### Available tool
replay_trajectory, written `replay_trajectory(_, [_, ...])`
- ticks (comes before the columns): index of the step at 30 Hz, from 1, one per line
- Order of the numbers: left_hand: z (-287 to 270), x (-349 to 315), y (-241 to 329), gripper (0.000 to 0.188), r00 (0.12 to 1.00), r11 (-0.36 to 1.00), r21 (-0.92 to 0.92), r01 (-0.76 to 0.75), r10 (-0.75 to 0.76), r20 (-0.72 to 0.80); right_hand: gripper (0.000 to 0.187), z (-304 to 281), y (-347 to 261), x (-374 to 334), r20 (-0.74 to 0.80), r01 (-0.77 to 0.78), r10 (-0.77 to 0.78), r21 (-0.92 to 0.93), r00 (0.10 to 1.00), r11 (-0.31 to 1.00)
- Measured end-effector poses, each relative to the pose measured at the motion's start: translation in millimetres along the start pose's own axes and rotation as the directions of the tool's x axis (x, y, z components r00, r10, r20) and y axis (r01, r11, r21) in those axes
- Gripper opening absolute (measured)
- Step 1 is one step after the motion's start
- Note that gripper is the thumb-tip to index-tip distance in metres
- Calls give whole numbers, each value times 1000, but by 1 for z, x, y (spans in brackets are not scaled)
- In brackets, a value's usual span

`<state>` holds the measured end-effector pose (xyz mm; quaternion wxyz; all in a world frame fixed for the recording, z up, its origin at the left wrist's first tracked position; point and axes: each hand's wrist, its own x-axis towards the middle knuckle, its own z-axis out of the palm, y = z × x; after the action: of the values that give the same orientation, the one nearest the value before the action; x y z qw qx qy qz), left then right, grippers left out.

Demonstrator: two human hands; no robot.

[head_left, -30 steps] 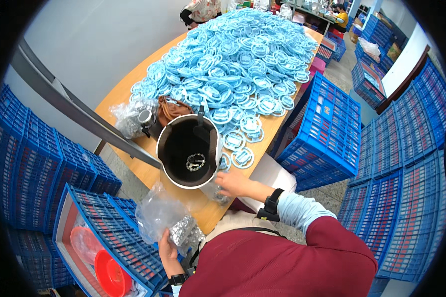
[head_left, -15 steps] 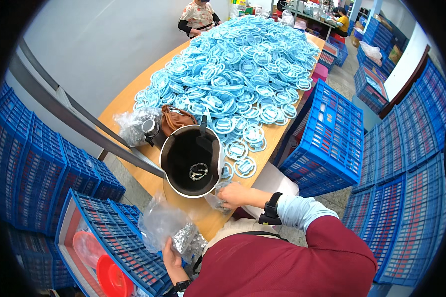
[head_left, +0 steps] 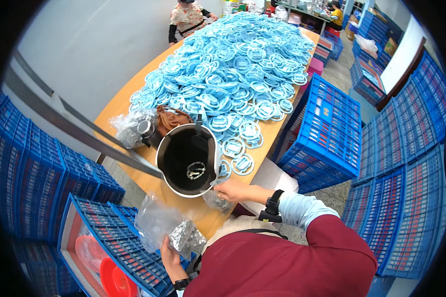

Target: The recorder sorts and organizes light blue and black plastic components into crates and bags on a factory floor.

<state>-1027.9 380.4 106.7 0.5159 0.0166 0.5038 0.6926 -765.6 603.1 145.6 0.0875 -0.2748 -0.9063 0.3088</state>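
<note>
My left hand [head_left: 169,255] is closed on the side of a clear plastic bag [head_left: 156,220] with small shiny silver pieces [head_left: 187,236] gathered in its lower end. My right hand [head_left: 233,190] pinches the top of a smaller clear bag [head_left: 216,200], which hangs at the table's near end with small greyish contents I cannot make out. Just left of that hand stands a white, dark-lined, helmet-like container [head_left: 183,195], opening upward, with a beaded loop [head_left: 196,171] inside.
Pale blue round plastic pieces [head_left: 233,74] cover much of the wooden table [head_left: 129,94]. A brown pouch [head_left: 172,119], a dark cylinder [head_left: 146,129] and crumpled clear plastic [head_left: 126,123] lie beyond the container. Blue crates [head_left: 327,128] stand on both sides. Another person [head_left: 187,20] is at the far end.
The small bag under my right hand now hangs more fully in view. The person at the far end has spread their arms apart. My left hand keeps its hold, and the view has shifted slightly.
</note>
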Motion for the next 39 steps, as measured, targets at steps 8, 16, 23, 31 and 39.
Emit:
replay_trajectory(8, [10, -8, 21, 31, 998, 985, -169, 41, -33, 45, 15, -30, -22, -11, -87, 115, -102, 167, 991, 979])
replay_trajectory(16, [28, -11, 26, 30, 999, 964, -265, 30, -19, 44, 15, -99, -81, -12, -48, -16, 43, 455, 998, 891])
replay_trajectory(23, [38, -25, 33, 31, 990, 934, -346, 90, -45, 134, 15, -112, -99, 5, -177, 119, -29, 522, 984, 845])
replay_trajectory(31, [24, -26, 34, 32, 984, 937, -342, 75, -15, 176, 19, -119, -111, 20, -202, 160, -40, 624, 979, 765])
replay_trajectory(39, [16, -26, 35, 30, 991, 934, -356, 36, 13, 133, 18, -117, -115, 23, -157, 133, -33, 681, 987, 720])
